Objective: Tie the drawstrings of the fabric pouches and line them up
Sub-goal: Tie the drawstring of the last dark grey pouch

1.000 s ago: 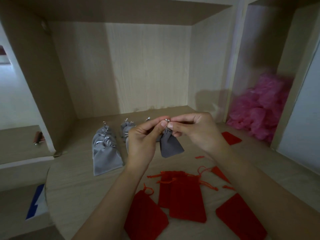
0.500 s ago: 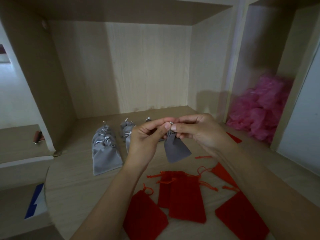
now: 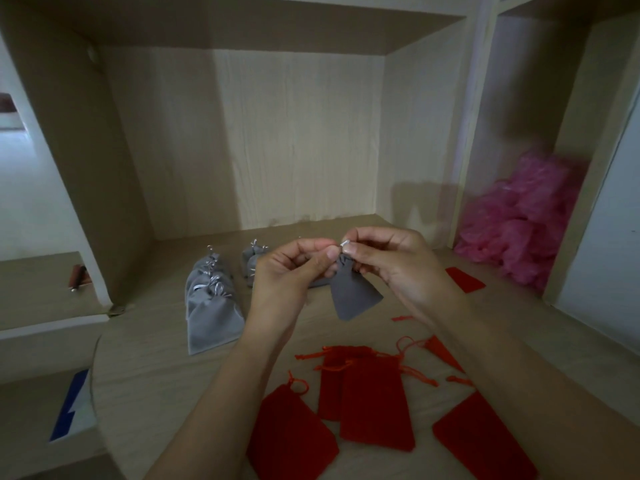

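Both hands are up over the middle of the wooden tabletop (image 3: 156, 358), meeting fingertip to fingertip. The left hand (image 3: 291, 271) has thumb and forefinger curled in and pinching the silver drawstring (image 3: 344, 243), and the right hand (image 3: 391, 265) pinches the same cord from the other side, with a bright end poking up between them. Under that pinch hangs the grey pouch (image 3: 353, 296), neck gathered, body flaring downward, held in the air clear of the table.

On the far left lies a row of tied grey pouches (image 3: 211, 306), overlapping one another in a line running away from the camera. A second, shorter grey row (image 3: 252, 261) sits just to its right, partly hidden behind the left hand.

On the near side, the red pouches (image 3: 370, 400) lie flat and scattered, some overlapping, with their orange cords loose. Another red one (image 3: 465, 279) lies far right. A heap of pink plastic bags (image 3: 526, 223) fills the right-hand compartment.
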{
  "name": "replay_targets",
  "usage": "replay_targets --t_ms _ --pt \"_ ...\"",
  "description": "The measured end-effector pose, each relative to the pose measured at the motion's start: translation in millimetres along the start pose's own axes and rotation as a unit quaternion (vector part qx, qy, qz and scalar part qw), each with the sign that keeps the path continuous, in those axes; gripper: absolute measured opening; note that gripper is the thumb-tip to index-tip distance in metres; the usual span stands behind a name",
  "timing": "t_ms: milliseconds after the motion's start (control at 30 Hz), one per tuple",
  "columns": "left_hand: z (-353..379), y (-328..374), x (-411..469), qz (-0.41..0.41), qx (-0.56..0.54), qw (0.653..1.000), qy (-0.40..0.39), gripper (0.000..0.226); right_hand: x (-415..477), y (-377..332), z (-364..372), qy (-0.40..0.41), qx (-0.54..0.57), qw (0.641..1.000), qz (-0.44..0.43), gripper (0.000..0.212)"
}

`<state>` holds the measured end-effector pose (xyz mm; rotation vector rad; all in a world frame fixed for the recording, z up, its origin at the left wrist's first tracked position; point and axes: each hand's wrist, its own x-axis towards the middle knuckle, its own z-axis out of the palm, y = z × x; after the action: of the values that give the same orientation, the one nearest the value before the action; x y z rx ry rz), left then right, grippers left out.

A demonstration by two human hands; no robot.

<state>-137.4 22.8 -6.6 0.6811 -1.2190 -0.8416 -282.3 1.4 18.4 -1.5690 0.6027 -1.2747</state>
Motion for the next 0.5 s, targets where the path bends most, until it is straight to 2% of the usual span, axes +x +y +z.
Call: replay_targets --t_ms 100,233,367,500 --pt "-3.7 -2.3 3.9 -0.039 -0.007 0.999 -0.014 0.013 1.2 -1.7 -1.3 -0.027 -0.095 0.994 -0.038 0.018" --pt "-8.5 -5.2 6.5 -0.071 0.010 0.996 -0.050 0.021 0.4 -5.5 -3.1 -0.047 -0.165 0.984 -0.050 0.020" --pt "-5.1 -4.0 4.7 -0.023 0.054 0.998 -0.017 0.011 2.1 -9.9 -3.2 -0.027 -0.168 0.985 -0.041 0.014" --pt "2.5 -2.2 2.0 0.027 0.067 0.997 0.020 0.014 2.3 -15.5 -3.7 -0.039 -0.187 0.981 0.025 0.007"
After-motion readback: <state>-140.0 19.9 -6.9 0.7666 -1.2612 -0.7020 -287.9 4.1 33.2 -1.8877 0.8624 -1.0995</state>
